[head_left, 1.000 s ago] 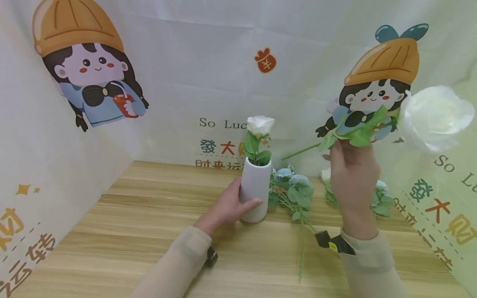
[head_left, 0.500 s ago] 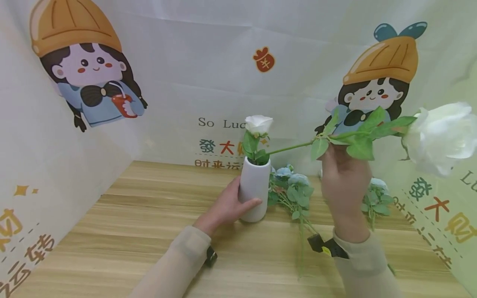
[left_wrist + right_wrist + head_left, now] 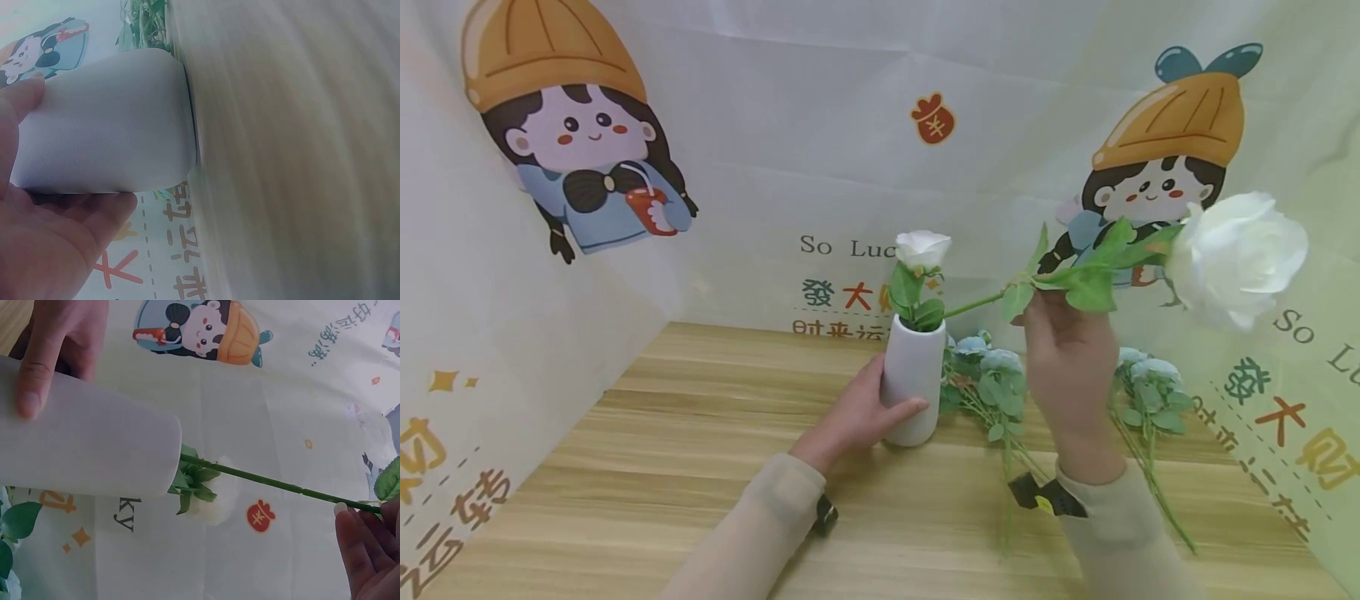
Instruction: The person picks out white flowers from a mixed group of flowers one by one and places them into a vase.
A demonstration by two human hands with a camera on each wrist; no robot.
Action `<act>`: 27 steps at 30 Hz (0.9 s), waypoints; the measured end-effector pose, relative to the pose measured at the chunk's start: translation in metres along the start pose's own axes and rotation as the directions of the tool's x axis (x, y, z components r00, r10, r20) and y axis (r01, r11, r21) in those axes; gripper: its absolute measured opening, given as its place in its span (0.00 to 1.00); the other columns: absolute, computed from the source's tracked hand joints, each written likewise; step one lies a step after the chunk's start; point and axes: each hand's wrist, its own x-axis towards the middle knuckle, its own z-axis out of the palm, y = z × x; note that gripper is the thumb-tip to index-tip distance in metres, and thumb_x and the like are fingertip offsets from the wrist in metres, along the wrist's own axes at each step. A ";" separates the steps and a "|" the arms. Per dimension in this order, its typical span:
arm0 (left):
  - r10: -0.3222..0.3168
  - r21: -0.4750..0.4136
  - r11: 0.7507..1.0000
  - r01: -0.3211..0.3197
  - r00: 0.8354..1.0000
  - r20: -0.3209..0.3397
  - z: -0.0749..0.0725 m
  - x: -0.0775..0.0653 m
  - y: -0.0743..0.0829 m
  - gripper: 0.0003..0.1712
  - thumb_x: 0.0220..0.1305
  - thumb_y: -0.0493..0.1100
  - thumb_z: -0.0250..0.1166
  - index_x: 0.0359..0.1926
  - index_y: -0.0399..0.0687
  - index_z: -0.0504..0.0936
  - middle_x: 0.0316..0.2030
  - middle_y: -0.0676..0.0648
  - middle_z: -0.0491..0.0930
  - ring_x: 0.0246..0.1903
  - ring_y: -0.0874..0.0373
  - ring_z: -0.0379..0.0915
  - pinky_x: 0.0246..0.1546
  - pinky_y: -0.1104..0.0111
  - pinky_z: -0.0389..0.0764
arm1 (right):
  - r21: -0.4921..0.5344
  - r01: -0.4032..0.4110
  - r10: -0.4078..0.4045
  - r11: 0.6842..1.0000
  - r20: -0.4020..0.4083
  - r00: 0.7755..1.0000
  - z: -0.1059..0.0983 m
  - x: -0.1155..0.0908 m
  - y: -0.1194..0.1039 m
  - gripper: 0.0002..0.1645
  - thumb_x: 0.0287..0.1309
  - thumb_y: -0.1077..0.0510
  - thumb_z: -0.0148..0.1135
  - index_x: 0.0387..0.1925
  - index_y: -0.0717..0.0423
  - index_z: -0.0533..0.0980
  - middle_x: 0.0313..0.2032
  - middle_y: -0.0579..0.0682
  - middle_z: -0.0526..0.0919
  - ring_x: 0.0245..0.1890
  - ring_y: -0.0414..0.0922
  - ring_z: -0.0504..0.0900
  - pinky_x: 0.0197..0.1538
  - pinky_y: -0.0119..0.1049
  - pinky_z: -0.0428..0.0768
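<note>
A white vase [image 3: 913,382] stands on the wooden table [image 3: 662,467], and my left hand [image 3: 859,414] grips its side. A small white rose [image 3: 922,250] sits upright in it. My right hand [image 3: 1065,350] pinches the green stem [image 3: 973,305] of a large white rose [image 3: 1236,254], held nearly level. The stem's tip reaches the vase mouth. The right wrist view shows the stem [image 3: 275,484] entering the vase [image 3: 87,456] beside the small rose [image 3: 209,506], with my fingertips [image 3: 359,544] on it. In the left wrist view my palm [image 3: 44,250] wraps the vase [image 3: 106,125].
Blue flower sprigs [image 3: 992,375] lie on the table behind the vase, and more sprigs [image 3: 1146,392] lie to the right. Printed cartoon backdrop sheets [image 3: 775,150] close off the left, back and right sides. Bare wood stretches to the left and front.
My right hand has moved left and lowered the big rose's stem tip from the air beside the vase into its mouth. The left hand and vase stay still.
</note>
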 end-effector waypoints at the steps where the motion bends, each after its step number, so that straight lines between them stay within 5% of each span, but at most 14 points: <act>1: -0.001 -0.002 1.000 0.001 1.000 0.001 0.000 0.000 0.000 0.50 0.59 0.62 0.71 0.71 0.46 0.57 0.59 0.46 0.69 0.54 0.54 0.68 0.57 0.51 0.74 | -0.009 -0.007 0.007 1.000 0.012 1.000 0.002 -0.001 0.001 0.15 0.61 0.82 0.49 0.49 0.83 0.68 0.39 0.66 0.79 0.33 0.44 0.80 0.35 0.29 0.83; 10: -0.001 0.012 1.000 0.001 1.000 0.000 0.000 0.000 -0.002 0.51 0.58 0.63 0.70 0.72 0.46 0.57 0.59 0.46 0.69 0.54 0.54 0.68 0.57 0.51 0.74 | -0.093 -0.123 0.131 0.988 0.089 0.987 0.017 -0.006 0.013 0.15 0.64 0.78 0.51 0.52 0.75 0.71 0.39 0.65 0.80 0.34 0.54 0.82 0.35 0.32 0.86; 18: 0.004 0.010 1.000 -0.004 1.000 0.001 0.000 0.001 -0.002 0.50 0.58 0.63 0.71 0.71 0.46 0.57 0.58 0.46 0.69 0.54 0.54 0.69 0.56 0.52 0.75 | -0.255 -0.196 0.235 0.947 0.131 0.963 0.023 -0.019 0.049 0.14 0.66 0.69 0.57 0.52 0.62 0.77 0.40 0.56 0.85 0.36 0.44 0.82 0.36 0.31 0.83; 22: 0.009 0.005 1.000 -0.009 1.000 0.000 0.000 0.000 -0.001 0.50 0.58 0.62 0.71 0.71 0.46 0.57 0.58 0.45 0.70 0.53 0.54 0.69 0.55 0.52 0.75 | -0.377 -0.180 0.260 0.908 0.171 0.951 0.028 -0.026 0.062 0.08 0.65 0.65 0.61 0.45 0.60 0.79 0.36 0.53 0.86 0.34 0.43 0.82 0.36 0.42 0.83; 27: 0.023 0.007 1.000 -0.023 1.000 0.002 -0.001 0.000 0.000 0.50 0.59 0.63 0.70 0.71 0.44 0.58 0.57 0.45 0.70 0.52 0.54 0.69 0.55 0.52 0.76 | -0.417 -0.115 0.225 0.901 0.224 0.948 0.034 -0.032 0.070 0.05 0.65 0.66 0.61 0.41 0.61 0.80 0.34 0.54 0.86 0.32 0.44 0.81 0.32 0.43 0.82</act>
